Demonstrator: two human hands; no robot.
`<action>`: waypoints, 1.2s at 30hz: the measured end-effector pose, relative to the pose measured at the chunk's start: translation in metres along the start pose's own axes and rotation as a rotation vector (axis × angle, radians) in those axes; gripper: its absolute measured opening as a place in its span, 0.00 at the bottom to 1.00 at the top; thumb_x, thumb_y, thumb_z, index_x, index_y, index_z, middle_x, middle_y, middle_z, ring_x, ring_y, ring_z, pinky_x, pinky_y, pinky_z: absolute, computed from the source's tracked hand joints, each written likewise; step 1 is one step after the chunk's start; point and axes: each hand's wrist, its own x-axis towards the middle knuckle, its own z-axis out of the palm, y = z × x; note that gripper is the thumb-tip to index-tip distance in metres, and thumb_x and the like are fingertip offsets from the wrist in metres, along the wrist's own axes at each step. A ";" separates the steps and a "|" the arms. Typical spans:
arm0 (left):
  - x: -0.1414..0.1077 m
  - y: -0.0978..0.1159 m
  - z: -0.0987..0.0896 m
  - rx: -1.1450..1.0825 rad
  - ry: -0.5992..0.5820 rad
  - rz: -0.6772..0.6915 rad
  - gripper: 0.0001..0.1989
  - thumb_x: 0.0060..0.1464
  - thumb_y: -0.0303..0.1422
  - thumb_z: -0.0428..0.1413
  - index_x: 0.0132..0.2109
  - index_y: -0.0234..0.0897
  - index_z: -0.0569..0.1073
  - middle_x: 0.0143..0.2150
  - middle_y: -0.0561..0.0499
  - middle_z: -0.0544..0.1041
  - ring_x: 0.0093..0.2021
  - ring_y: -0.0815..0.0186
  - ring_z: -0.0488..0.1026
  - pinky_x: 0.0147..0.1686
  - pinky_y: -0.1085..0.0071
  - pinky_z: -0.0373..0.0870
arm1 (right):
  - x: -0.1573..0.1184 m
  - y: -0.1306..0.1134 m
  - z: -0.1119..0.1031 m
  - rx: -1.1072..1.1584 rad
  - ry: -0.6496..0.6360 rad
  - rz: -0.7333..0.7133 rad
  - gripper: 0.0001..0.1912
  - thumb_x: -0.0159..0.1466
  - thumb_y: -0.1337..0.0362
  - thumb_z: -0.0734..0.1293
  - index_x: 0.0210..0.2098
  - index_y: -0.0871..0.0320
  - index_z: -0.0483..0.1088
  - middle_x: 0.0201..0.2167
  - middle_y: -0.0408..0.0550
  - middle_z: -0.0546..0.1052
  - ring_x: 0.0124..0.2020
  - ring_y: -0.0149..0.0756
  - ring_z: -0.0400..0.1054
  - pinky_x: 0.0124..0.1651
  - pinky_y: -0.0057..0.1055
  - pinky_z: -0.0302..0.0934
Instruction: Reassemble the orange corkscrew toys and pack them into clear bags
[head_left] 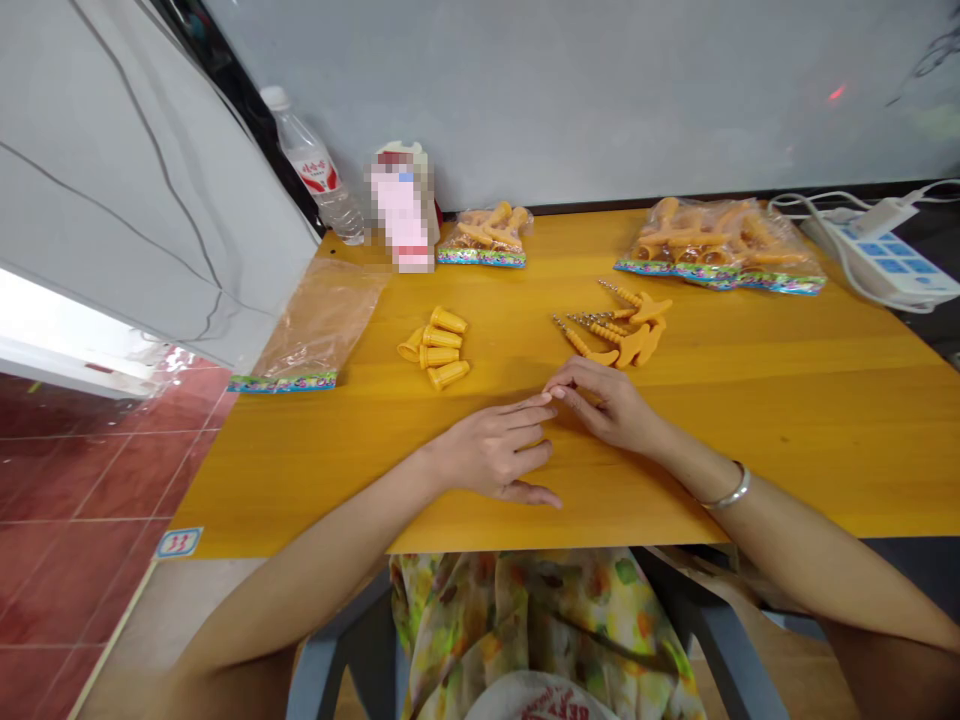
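My left hand (499, 450) lies palm down over the front of the wooden table, its fingers stretched out and apart. My right hand (604, 400) has thumb and fingers pinched together at the tip of one left finger. No separate object shows between them. Just beyond my right hand is a pile of orange corkscrew-like pieces (637, 335) with metal spiral tips and wing-shaped handles. Several yellow tapered caps (442, 340) lie grouped to the left, beyond my left hand. Neither hand touches the pieces or the caps.
An open-looking clear plastic bag (315, 315) lies flat at left. Filled bags stand at the back: a small one (487, 235) and larger ones (720, 240). A water bottle (319, 175), a blurred pink item (405, 205) and a power strip (892, 255) with white cables line the back edge.
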 end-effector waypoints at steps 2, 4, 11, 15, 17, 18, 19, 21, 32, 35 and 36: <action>0.000 0.000 0.000 0.000 -0.001 0.003 0.26 0.58 0.53 0.56 0.31 0.32 0.75 0.30 0.45 0.79 0.49 0.54 0.79 0.60 0.58 0.73 | 0.000 0.000 0.000 0.002 0.006 -0.008 0.07 0.71 0.66 0.61 0.39 0.57 0.70 0.31 0.47 0.74 0.34 0.32 0.69 0.37 0.30 0.64; 0.000 0.001 0.001 0.000 -0.009 0.006 0.26 0.58 0.53 0.56 0.31 0.32 0.75 0.30 0.45 0.79 0.50 0.54 0.79 0.60 0.58 0.73 | 0.000 0.000 0.001 0.004 0.009 -0.010 0.07 0.72 0.66 0.60 0.39 0.57 0.70 0.32 0.47 0.74 0.34 0.32 0.69 0.38 0.30 0.64; -0.002 0.000 0.003 0.003 -0.037 -0.002 0.25 0.57 0.54 0.56 0.32 0.34 0.75 0.31 0.45 0.79 0.52 0.54 0.78 0.60 0.57 0.73 | 0.000 0.002 0.002 0.021 0.017 0.012 0.09 0.72 0.64 0.60 0.39 0.57 0.71 0.33 0.48 0.76 0.35 0.33 0.71 0.39 0.31 0.66; -0.002 0.000 0.002 -0.006 -0.033 -0.004 0.25 0.57 0.54 0.56 0.32 0.33 0.76 0.30 0.45 0.79 0.51 0.54 0.78 0.60 0.57 0.73 | 0.000 0.006 0.001 0.005 0.035 -0.016 0.08 0.71 0.65 0.62 0.40 0.56 0.73 0.35 0.49 0.78 0.38 0.35 0.73 0.40 0.33 0.68; -0.002 -0.001 0.002 -0.013 -0.041 -0.006 0.25 0.57 0.54 0.56 0.32 0.32 0.76 0.30 0.45 0.79 0.51 0.53 0.78 0.60 0.57 0.73 | 0.000 0.008 0.001 0.000 0.041 -0.019 0.08 0.71 0.64 0.62 0.41 0.55 0.73 0.35 0.49 0.78 0.38 0.35 0.73 0.40 0.34 0.69; -0.002 -0.001 0.002 -0.016 -0.047 -0.008 0.25 0.57 0.53 0.56 0.32 0.32 0.76 0.31 0.44 0.79 0.52 0.53 0.78 0.59 0.57 0.74 | -0.001 0.009 0.001 -0.002 0.042 -0.018 0.08 0.71 0.64 0.62 0.41 0.55 0.74 0.35 0.49 0.78 0.38 0.36 0.73 0.40 0.34 0.69; -0.002 -0.001 0.002 -0.018 -0.051 -0.010 0.25 0.57 0.53 0.56 0.33 0.32 0.76 0.31 0.44 0.79 0.52 0.52 0.78 0.59 0.57 0.74 | -0.001 0.010 0.001 -0.003 0.042 -0.018 0.08 0.71 0.64 0.62 0.41 0.54 0.74 0.35 0.49 0.78 0.38 0.36 0.73 0.40 0.35 0.69; -0.004 -0.001 0.003 -0.025 -0.062 -0.012 0.25 0.57 0.53 0.57 0.34 0.32 0.76 0.32 0.43 0.79 0.53 0.52 0.77 0.58 0.57 0.74 | -0.001 0.011 0.001 -0.004 0.044 -0.026 0.09 0.71 0.63 0.62 0.41 0.55 0.74 0.35 0.50 0.78 0.37 0.36 0.73 0.40 0.35 0.69; 0.000 0.001 0.002 -0.012 -0.068 -0.011 0.25 0.58 0.53 0.56 0.31 0.31 0.75 0.31 0.43 0.78 0.51 0.52 0.78 0.62 0.55 0.71 | -0.002 0.006 0.001 -0.020 0.038 0.008 0.06 0.71 0.66 0.62 0.41 0.55 0.72 0.35 0.48 0.77 0.37 0.34 0.71 0.40 0.33 0.67; 0.001 0.001 0.002 -0.008 -0.098 -0.020 0.25 0.59 0.52 0.55 0.30 0.32 0.75 0.30 0.45 0.78 0.51 0.52 0.78 0.64 0.50 0.67 | -0.002 0.008 0.003 -0.006 0.062 0.036 0.05 0.69 0.65 0.65 0.43 0.55 0.72 0.36 0.48 0.77 0.37 0.34 0.71 0.41 0.33 0.67; 0.001 0.002 0.003 -0.012 -0.100 -0.016 0.25 0.59 0.52 0.55 0.30 0.33 0.75 0.30 0.45 0.78 0.51 0.52 0.78 0.64 0.50 0.67 | -0.002 0.009 0.003 0.001 0.063 0.040 0.05 0.69 0.64 0.66 0.43 0.55 0.73 0.36 0.48 0.77 0.37 0.34 0.71 0.41 0.32 0.67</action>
